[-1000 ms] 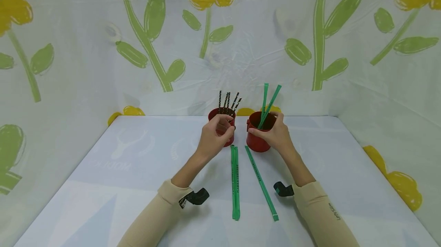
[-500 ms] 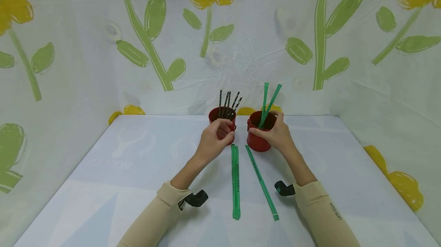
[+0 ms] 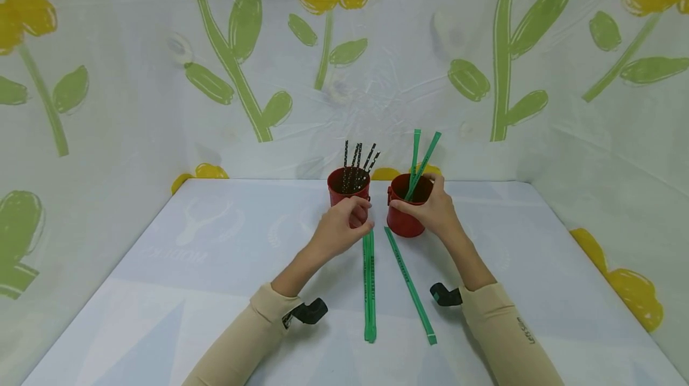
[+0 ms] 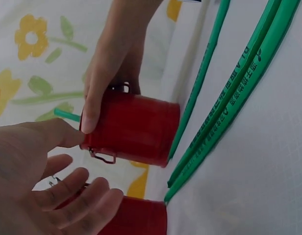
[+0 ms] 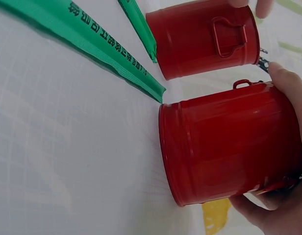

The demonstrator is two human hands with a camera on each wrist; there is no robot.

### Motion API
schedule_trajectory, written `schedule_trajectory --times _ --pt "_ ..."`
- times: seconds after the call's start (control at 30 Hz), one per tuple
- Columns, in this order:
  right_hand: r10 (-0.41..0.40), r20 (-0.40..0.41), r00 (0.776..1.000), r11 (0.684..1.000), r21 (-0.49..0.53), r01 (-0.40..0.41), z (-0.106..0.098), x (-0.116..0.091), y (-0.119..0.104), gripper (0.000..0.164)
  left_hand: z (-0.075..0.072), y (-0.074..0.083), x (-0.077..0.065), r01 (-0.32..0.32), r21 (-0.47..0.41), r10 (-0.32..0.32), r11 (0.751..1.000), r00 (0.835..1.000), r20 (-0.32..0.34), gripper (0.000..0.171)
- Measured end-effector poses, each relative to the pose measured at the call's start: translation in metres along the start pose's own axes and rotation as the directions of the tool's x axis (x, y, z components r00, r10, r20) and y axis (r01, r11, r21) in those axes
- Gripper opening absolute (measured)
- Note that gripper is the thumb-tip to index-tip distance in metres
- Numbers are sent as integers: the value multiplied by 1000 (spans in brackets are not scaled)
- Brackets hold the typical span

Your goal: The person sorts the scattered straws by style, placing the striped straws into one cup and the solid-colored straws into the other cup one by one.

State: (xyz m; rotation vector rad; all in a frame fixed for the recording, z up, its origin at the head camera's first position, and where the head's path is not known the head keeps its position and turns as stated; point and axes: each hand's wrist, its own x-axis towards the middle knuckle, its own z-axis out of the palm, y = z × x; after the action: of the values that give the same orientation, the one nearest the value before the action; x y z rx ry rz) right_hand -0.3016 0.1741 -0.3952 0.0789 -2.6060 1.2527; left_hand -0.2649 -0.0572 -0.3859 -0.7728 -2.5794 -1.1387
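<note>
My right hand [image 3: 437, 209] grips a small red metal bucket [image 3: 402, 224] across its rim, thumb at the near side. Two green wrapped straws [image 3: 425, 161] lean out of that bucket. To its left is a second red bucket [image 3: 338, 195] holding several black straws with pale specks [image 3: 355, 161]. My left hand [image 3: 340, 227] hovers in front of this bucket, over the far ends of some green wrapped straws [image 3: 369, 290] lying side by side. Its fingers [image 4: 75, 208] are loosely bent, with nothing between them and the thumb. A single green wrapped straw [image 3: 410, 287] lies slanted on the right.
Both buckets stand near the back edge of a white table [image 3: 177, 326]. A white curtain [image 3: 387, 75] printed with yellow flowers hangs behind and along the sides. Small side handles [image 5: 229, 36] stick out from the buckets. Black wrist cameras [image 3: 311, 311] sit at both cuffs.
My left hand has come down and back from the left bucket's rim, slightly right, over the ends of the green straws. My right hand stays on its bucket.
</note>
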Motion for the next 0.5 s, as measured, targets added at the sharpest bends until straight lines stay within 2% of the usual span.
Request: schedule_trajectory --times 0.27,0.5 --pt "9 1 1000 1000 -3 -9 0 1 0 103 4 -1 -3 76 131 -95 988 985 146 34" --pt "2 2 1000 1000 1 -2 0 0 1 102 10 -4 -5 100 201 -141 974 969 203 40"
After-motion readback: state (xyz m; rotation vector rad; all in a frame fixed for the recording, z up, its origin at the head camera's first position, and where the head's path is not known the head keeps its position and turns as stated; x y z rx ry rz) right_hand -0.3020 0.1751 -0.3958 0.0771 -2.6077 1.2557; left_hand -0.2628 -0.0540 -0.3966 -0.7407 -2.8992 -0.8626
